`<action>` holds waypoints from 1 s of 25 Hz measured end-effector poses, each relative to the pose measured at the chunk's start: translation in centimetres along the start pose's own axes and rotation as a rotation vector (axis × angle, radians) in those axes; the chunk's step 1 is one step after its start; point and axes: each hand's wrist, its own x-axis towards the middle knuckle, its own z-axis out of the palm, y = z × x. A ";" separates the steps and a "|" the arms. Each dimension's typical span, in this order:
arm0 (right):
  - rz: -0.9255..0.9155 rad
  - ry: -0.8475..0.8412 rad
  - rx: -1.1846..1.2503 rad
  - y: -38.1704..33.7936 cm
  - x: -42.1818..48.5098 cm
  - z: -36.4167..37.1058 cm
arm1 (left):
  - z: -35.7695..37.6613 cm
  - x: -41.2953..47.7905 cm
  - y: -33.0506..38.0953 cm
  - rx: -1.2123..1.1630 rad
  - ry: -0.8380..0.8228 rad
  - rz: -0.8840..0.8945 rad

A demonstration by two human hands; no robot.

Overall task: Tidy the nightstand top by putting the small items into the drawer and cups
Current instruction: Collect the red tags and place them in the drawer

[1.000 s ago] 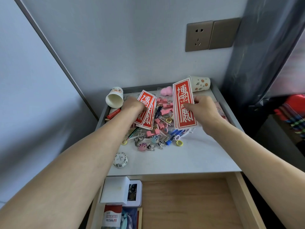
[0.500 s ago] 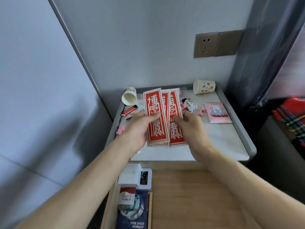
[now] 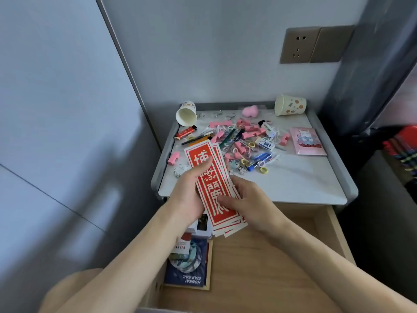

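Both hands hold one stack of red-and-cream paper strips (image 3: 213, 190) over the nightstand's front edge and the open wooden drawer (image 3: 266, 263). My left hand (image 3: 188, 195) grips the stack from the left with its thumb across the top. My right hand (image 3: 248, 199) pinches the lower right side. On the nightstand top (image 3: 293, 184) lies a heap of small items (image 3: 246, 143): pink clips, hair rings, pens, an eraser. Two paper cups lie tipped on their sides, one at the back left (image 3: 186, 114), one at the back right (image 3: 290, 105).
A red lighter (image 3: 186, 133) and a pink card packet (image 3: 307, 141) lie on the top. The drawer's left side holds a white box (image 3: 202, 231) and a dark blue booklet (image 3: 188, 265). A wall stands on the left, a dark curtain (image 3: 372, 64) on the right.
The two bunches of strips came together into one stack. Both hands carried it down and toward me, from above the heap to the drawer's front.
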 end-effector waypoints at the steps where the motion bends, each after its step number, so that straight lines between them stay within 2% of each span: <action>1: 0.027 -0.029 0.055 0.2 -0.2 0.0 | -0.1 0.2 0.2 -0.037 -0.035 0.019; 3: 0.100 0.010 0.133 0.8 -0.1 0.1 | 0.1 0.7 0.3 -0.030 -0.015 0.121; 5: 0.209 0.082 0.142 1.7 0.0 0.4 | 0.4 1.1 0.3 0.041 0.082 0.336; 8: 0.353 0.012 0.422 2.6 0.1 1.2 | 0.4 1.1 0.0 0.192 0.119 0.631; 10: 0.318 -0.060 0.522 2.6 0.0 1.8 | 0.3 0.9 -0.7 0.292 0.081 0.750; 12: 0.257 -0.130 0.457 2.5 -0.2 2.2 | 0.3 0.6 -1.2 0.333 0.065 0.813; 14: 0.220 -0.174 0.330 2.7 -0.3 2.1 | 0.2 0.5 -1.2 0.335 0.078 0.857; 17: 0.164 -0.120 0.034 2.7 -0.4 2.1 | 0.0 0.5 -0.9 0.287 0.130 0.861; 21: 0.032 0.021 -0.245 2.3 -0.6 2.8 | -0.1 0.7 -0.9 0.244 0.208 0.761; 25: -0.029 0.081 -0.479 2.1 -1.2 2.9 | -0.4 0.5 -0.6 0.174 0.267 0.654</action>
